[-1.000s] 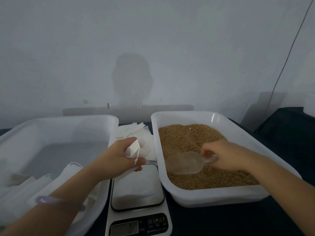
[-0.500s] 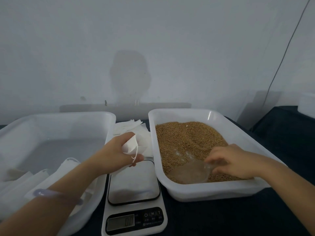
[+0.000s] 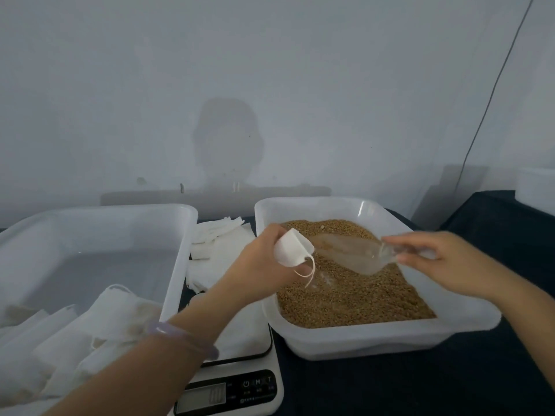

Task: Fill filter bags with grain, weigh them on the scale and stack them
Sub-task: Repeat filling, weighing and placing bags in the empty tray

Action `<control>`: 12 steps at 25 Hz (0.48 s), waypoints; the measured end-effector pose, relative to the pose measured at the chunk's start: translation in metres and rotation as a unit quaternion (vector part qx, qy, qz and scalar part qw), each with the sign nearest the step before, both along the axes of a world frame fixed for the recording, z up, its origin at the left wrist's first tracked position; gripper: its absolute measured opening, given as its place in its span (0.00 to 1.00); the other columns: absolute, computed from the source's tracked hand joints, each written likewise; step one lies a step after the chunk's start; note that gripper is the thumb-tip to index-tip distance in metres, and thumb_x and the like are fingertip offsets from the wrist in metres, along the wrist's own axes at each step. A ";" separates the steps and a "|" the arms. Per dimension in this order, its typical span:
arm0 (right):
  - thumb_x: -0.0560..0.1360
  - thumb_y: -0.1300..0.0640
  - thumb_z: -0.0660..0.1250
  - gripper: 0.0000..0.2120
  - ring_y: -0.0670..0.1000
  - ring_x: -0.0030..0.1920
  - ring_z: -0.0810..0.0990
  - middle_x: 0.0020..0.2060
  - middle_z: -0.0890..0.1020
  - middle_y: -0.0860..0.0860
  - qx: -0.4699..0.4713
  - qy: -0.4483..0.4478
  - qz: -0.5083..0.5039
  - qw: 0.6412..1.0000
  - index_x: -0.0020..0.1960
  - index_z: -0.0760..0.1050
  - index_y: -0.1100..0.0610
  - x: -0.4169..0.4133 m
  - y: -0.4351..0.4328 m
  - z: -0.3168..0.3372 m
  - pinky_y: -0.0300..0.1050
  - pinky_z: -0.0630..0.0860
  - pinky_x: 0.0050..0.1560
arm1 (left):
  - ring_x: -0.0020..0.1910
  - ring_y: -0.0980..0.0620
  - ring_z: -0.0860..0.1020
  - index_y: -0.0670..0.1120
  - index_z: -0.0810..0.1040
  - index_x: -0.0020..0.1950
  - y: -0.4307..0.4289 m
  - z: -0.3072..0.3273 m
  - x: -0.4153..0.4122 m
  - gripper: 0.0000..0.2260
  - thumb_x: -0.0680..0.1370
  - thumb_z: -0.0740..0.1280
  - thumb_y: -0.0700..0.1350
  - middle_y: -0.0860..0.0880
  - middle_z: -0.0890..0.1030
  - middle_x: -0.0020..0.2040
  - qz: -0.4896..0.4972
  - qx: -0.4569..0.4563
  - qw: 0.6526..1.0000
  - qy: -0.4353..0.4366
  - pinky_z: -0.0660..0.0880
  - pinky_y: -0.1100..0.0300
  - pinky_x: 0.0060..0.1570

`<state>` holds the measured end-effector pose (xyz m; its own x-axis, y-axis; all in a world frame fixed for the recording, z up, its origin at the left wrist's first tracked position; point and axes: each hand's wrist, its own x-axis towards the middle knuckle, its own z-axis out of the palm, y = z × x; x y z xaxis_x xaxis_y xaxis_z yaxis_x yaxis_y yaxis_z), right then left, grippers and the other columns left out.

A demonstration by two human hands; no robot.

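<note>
My left hand (image 3: 264, 262) holds a small white filter bag (image 3: 292, 247) with its mouth toward the right and its drawstring hanging below, above the near-left part of the grain tub (image 3: 360, 340). My right hand (image 3: 441, 262) grips the handle of a clear plastic scoop (image 3: 348, 253), whose tip lies at the bag's mouth. Brown grain (image 3: 354, 295) fills the tub. A white kitchen scale (image 3: 240, 385) stands between the two tubs, partly hidden by my left forearm.
A white tub (image 3: 177, 253) at left holds several filled filter bags (image 3: 75, 334) in its near corner. Empty filter bags (image 3: 219, 244) are piled behind the scale. A dark cloth covers the table. A white object (image 3: 536, 187) stands at far right.
My left hand carried the bag from above the scale to over the grain tub. My right hand lifted the scoop out of the grain and brought its tip to the bag's mouth.
</note>
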<state>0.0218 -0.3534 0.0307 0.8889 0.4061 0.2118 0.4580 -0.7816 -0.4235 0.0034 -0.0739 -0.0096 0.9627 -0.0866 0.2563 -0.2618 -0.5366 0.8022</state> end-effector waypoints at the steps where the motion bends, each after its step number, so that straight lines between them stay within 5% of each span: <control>1: 0.75 0.56 0.65 0.17 0.31 0.48 0.74 0.47 0.75 0.31 0.010 -0.013 -0.003 1.000 0.56 0.70 0.35 -0.001 -0.004 0.011 0.34 0.70 0.52 | 0.44 0.58 0.77 0.56 0.67 0.50 -0.004 -0.004 0.003 0.19 0.66 0.74 0.50 0.56 0.76 0.47 0.007 0.005 1.000 -0.001 0.75 0.63 0.38; 4: 0.74 0.54 0.67 0.16 0.29 0.51 0.75 0.49 0.78 0.32 0.022 -0.022 0.009 0.999 0.56 0.74 0.34 -0.005 -0.012 0.037 0.32 0.68 0.51 | 0.45 0.55 0.76 0.54 0.67 0.52 -0.012 -0.008 0.006 0.21 0.66 0.74 0.50 0.57 0.74 0.47 0.024 -0.012 1.000 -0.009 0.74 0.63 0.37; 8: 0.74 0.54 0.68 0.15 0.35 0.53 0.76 0.51 0.80 0.36 -0.028 -0.041 0.023 0.999 0.57 0.75 0.37 -0.005 -0.006 0.049 0.42 0.70 0.59 | 0.45 0.57 0.76 0.54 0.67 0.52 -0.014 -0.008 0.007 0.22 0.65 0.74 0.54 0.57 0.74 0.48 0.007 -0.023 1.000 -0.004 0.73 0.68 0.34; 12: 0.74 0.52 0.67 0.17 0.29 0.50 0.72 0.49 0.78 0.33 -0.104 -0.080 0.068 0.989 0.53 0.69 0.30 -0.003 0.007 0.056 0.37 0.62 0.61 | 0.43 0.60 0.74 0.58 0.66 0.48 -0.017 -0.009 0.005 0.21 0.65 0.76 0.54 0.58 0.73 0.47 -0.004 0.009 1.000 0.006 0.69 0.75 0.30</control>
